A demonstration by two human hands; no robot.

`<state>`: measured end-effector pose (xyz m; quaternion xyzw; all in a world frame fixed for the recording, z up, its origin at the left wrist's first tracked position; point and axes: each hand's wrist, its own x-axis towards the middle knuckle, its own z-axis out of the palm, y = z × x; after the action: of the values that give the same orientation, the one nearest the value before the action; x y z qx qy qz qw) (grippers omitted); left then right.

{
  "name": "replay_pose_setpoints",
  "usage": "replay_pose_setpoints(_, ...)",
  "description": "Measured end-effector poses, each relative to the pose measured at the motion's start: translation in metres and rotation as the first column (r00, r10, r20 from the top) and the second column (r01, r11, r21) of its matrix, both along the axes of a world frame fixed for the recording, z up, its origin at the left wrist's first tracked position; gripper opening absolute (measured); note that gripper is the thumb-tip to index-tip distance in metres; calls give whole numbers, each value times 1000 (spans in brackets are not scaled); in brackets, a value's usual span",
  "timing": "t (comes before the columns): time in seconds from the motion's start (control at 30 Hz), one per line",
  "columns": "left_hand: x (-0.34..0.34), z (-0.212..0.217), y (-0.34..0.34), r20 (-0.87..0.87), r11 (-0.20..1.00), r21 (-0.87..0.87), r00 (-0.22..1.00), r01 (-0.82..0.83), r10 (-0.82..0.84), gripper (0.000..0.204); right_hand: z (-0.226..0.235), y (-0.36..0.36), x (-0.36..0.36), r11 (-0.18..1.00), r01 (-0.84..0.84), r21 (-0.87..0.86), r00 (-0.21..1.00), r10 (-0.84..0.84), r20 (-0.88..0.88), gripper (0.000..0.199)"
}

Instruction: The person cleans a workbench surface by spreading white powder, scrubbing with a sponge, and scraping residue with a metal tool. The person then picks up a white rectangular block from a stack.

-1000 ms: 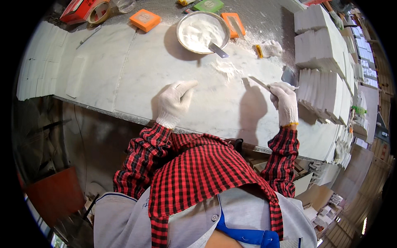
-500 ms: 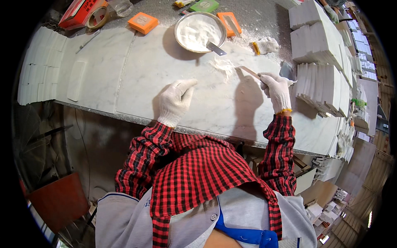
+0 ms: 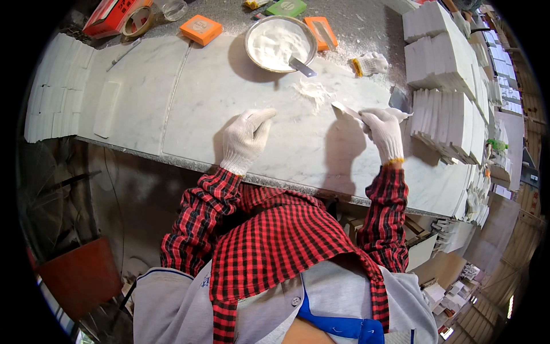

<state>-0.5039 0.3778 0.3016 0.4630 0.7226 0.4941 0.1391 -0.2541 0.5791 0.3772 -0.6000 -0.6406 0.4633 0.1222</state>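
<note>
My left hand (image 3: 245,139), in a white knit glove, lies flat with fingers apart on the white marble slab (image 3: 172,97). My right hand (image 3: 382,129), also gloved, grips a putty knife (image 3: 345,109) whose blade points left toward a small heap of white paste (image 3: 312,90) on the slab. Beyond the heap stands a round metal bowl (image 3: 281,43) of white powder with a tool handle (image 3: 302,67) sticking out of it.
Stacks of white tiles (image 3: 444,117) stand at the right and at the left edge (image 3: 48,103). Orange boxes (image 3: 200,28), a green box (image 3: 286,8), a tape roll (image 3: 137,22) and a spare glove (image 3: 369,64) lie at the back. The slab's front edge (image 3: 189,163) overhangs the floor.
My right hand has moved the putty knife up and to the left, nearer the paste heap. My left hand has stayed flat on the slab.
</note>
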Motion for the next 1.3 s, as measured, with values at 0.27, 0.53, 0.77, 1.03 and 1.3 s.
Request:
replay_pose_setpoints(0.27, 2, 8, 1, 15, 1000, -14, 1000, 8, -8, 16, -2, -3, -3, 998, -45, 51, 998, 47, -50, 29)
replay_pose_setpoints(0.53, 2, 8, -1, 36, 997, -77, 999, 19, -17, 16, 19, -13, 31, 988, 144, -47, 984, -148, -102, 28)
replay_pose_setpoints(0.77, 1, -11, -2, 113, 998, 48, 993, 27, -32, 18, 20, -31, 52, 987, 82, -140, 995, -74, 66, 28)
replay_pose_setpoints(1.03, -1, -6, 0, 68, 994, 60, 994, 86, -90, 17, -2, -34, 30, 964, 253, -76, 961, -260, -97, 29)
replay_pose_setpoints(1.3, 8, -8, -6, 155, 910, 316, 931, 269, -329, 27, 22, -64, 74, 945, 286, -162, 938, -310, -155, 28)
